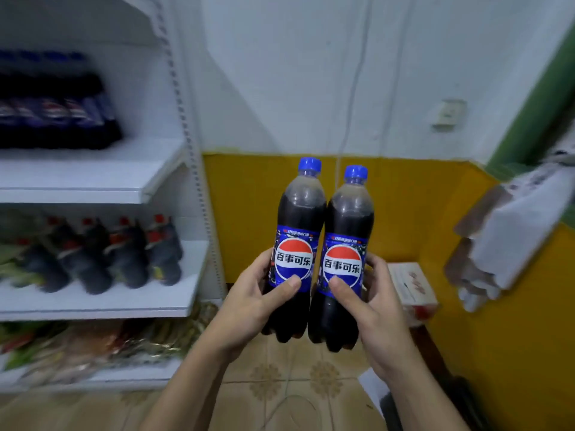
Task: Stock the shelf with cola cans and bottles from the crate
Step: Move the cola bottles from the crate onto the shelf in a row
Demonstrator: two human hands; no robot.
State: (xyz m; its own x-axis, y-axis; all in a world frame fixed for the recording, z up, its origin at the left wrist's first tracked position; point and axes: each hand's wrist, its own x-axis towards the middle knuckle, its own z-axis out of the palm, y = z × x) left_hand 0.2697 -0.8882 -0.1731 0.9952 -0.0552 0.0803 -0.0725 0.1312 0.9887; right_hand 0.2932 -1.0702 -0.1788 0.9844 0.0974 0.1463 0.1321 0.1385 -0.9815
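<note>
Progress check, mid-restock. My left hand (pixel 249 301) is wrapped round a dark plastic cola bottle (pixel 297 231) with a blue cap and blue label, thumb across the logo. My right hand (pixel 370 303) grips the twin bottle (pixel 347 231) the same way. Both are upright, side by side and pretty much touching, held up in the air in front of the wall and off to the right of the white metal shelf unit (pixel 93 178). So neither one is shelved yet.

What looks done: the upper board has a blurry row of blue-labelled cola bottles (pixel 53 113) pushed to the left, with bare board on its right side, which I'd guess is where these two go. The board below holds dark bottles with red caps (pixel 124 253), and the bottom level is a heap of colourful snack packets (pixel 77 346).

What's left, I honestly can't say. The crate isn't in the shot, and I can't make out any cans either.

Room-wise, it's a tight corner:
- beige patterned floor tiles (pixel 280 384)
- a white painted wall (pixel 311 73) with a mustard-yellow lower band (pixel 249 213)
- a small white wall socket (pixel 449 115)
- a green door frame (pixel 535 113) on the right
- a red-and-white cardboard box (pixel 413 284) on the floor by the yellow band, just behind my right hand

Something white and brown on the far right is too blurred to name.
</note>
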